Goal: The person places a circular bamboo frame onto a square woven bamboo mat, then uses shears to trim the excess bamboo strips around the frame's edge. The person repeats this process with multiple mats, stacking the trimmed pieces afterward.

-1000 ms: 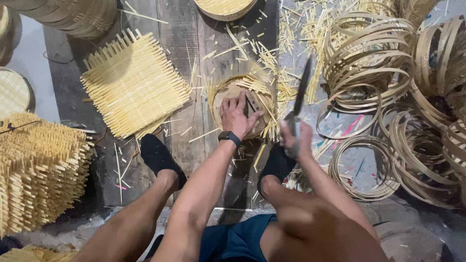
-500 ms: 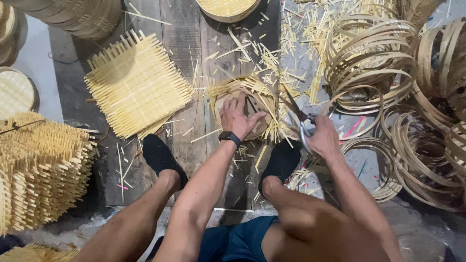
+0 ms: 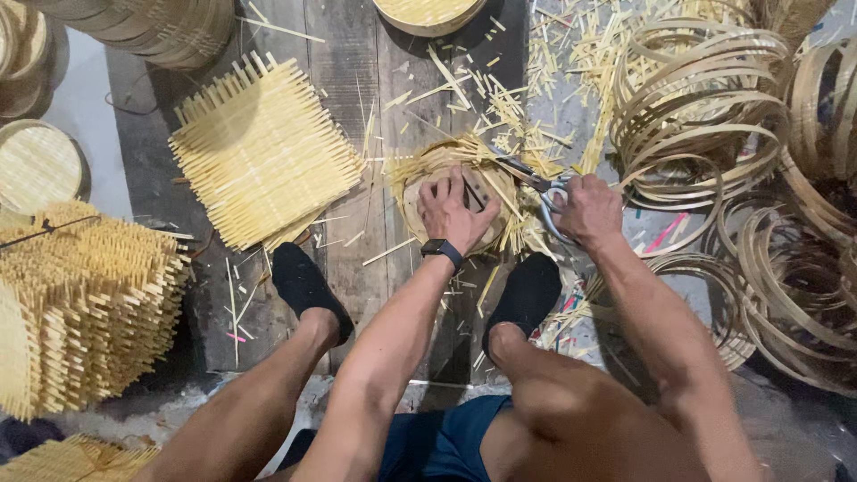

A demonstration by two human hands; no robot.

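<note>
Two hands work one round woven bamboo mat [image 3: 451,192] on the plank floor [image 3: 344,107]. Left hand [image 3: 455,214] presses flat, pinning it; right hand [image 3: 585,207] closes around scissors [image 3: 536,185], trimming stray edge strips.

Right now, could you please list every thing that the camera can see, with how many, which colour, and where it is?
round woven bamboo piece: one, pale yellow, centre of the planks, under the left hand
scissors: one, grey metal, at that piece's right edge
square woven bamboo mat: one, yellow, on the planks, upper left
stack of woven mats: one, yellow, left edge
bamboo hoops: many, tan, heaped on the right
round bamboo trays: several, pale, far left and top
bamboo offcuts: many, yellow, scattered at top centre
wooden planks: dark grey, floor
feet in black socks: two, below the piece
left hand: pressing the piece, dark watch on the wrist
right hand: gripping the scissors
</note>
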